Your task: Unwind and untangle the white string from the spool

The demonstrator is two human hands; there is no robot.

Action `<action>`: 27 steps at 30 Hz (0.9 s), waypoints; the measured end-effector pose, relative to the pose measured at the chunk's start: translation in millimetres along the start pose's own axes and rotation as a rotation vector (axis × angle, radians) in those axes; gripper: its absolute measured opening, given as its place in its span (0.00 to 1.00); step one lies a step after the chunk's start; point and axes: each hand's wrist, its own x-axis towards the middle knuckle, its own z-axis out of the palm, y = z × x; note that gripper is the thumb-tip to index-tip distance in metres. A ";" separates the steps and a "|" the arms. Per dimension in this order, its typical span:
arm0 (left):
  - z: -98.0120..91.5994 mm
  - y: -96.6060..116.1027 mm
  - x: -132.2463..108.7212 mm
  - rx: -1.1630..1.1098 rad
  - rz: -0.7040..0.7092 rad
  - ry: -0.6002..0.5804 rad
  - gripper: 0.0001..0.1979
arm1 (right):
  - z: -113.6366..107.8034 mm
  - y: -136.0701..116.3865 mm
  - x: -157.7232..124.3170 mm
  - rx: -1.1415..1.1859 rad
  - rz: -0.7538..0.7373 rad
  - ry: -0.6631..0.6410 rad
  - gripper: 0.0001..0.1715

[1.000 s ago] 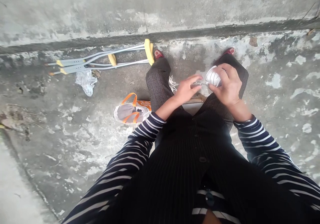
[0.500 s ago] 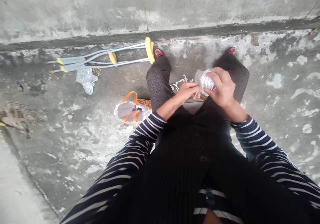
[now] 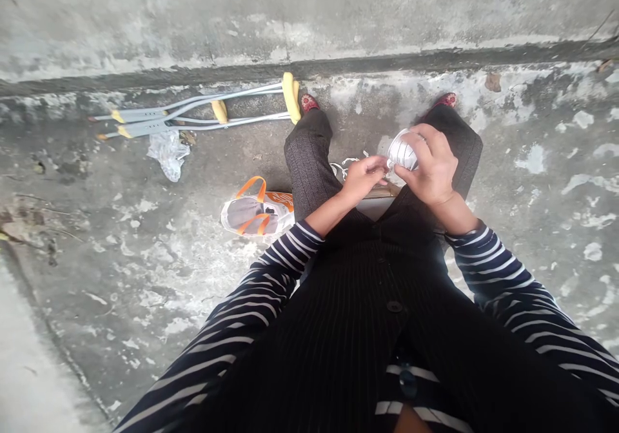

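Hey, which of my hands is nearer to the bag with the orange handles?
Left. Your left hand is above and to the right of the bag in the picture; your right hand is farther right, holding the white dark-lined object.

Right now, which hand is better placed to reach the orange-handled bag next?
Probably the left hand: it is nearer the bag, on the same side, though whether it grips anything is unclear. The right hand is farther away and holds a white object.
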 end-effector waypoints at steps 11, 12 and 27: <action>-14.8 4.2 -9.6 0.029 -0.023 -0.155 0.11 | 9.0 0.1 -3.6 0.001 -0.068 -0.013 0.30; -14.3 5.9 -8.6 0.081 -0.048 -0.149 0.11 | 9.7 -0.4 -3.9 -0.007 -0.073 -0.009 0.29; -4.4 32.9 -24.1 0.044 -0.145 -0.141 0.12 | 12.5 7.6 -2.4 0.007 -0.076 0.008 0.30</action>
